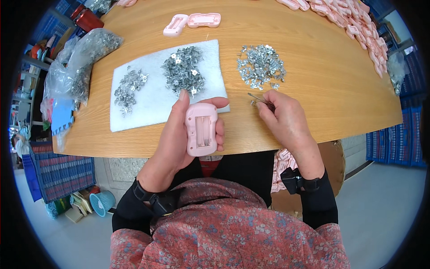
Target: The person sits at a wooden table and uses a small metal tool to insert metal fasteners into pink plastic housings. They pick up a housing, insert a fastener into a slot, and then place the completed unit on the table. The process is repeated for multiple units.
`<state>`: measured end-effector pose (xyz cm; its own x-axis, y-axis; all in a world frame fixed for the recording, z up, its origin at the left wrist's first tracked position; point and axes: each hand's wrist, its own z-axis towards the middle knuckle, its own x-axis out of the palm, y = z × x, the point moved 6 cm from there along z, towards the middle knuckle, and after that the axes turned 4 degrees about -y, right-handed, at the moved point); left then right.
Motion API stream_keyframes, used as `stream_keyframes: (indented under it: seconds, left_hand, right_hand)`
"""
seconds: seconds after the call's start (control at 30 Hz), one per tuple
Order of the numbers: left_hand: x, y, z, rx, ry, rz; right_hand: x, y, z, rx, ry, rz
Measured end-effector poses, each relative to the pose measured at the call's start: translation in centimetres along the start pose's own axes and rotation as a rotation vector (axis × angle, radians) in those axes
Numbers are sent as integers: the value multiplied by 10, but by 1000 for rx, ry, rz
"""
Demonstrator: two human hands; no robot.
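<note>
My left hand (175,130) holds a pink plastic casing (191,132) upright, its open battery compartment facing up at me. My right hand (286,117) is closed on thin metal tweezers (257,97), their tips pointing left over the table near its front edge. By the tips is a small shiny metal piece (252,102); I cannot tell whether it is gripped. Just beyond the right hand lies a loose pile of small metal contact pieces (262,66). Behind the left hand, a white foam sheet (152,110) carries a dense metal heap (183,71) and a smaller one (129,92).
Two pink casings (204,20) lie farther back on the wooden table (309,89). Many more are piled along the far right edge (354,29). Plastic bags of metal parts (83,67) rest at the left. Below the table edge sits a carton with pink parts (284,168).
</note>
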<state>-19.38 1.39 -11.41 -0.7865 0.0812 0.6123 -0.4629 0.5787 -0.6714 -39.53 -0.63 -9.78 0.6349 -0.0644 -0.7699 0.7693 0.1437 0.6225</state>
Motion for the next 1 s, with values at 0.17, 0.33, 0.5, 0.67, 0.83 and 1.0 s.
stream_keyframes:
  seconds: [0.17, 0.33, 0.5, 0.67, 0.83, 1.0]
  left_hand:
    - [-29, -11, -17, 17, -68, 0]
    - [-53, -21, -28, 54, -34, 26]
    - [-62, -20, -26, -18, 3, -10]
    - [-66, -22, -28, -61, 33, -52]
    - [-72, -25, -30, -11, 64, -72]
    - [-71, -27, -27, 99, -55, -61]
  right_hand:
    - [2, -2, 8, 121, 97, 50]
    - [0, 29, 21, 54, 39, 101]
    - [31, 75, 44, -162, 39, 82]
    - [57, 87, 58, -223, 74, -12]
    - [64, 86, 56, -159, 105, -39]
    - [72, 84, 38, 214, 218, 628]
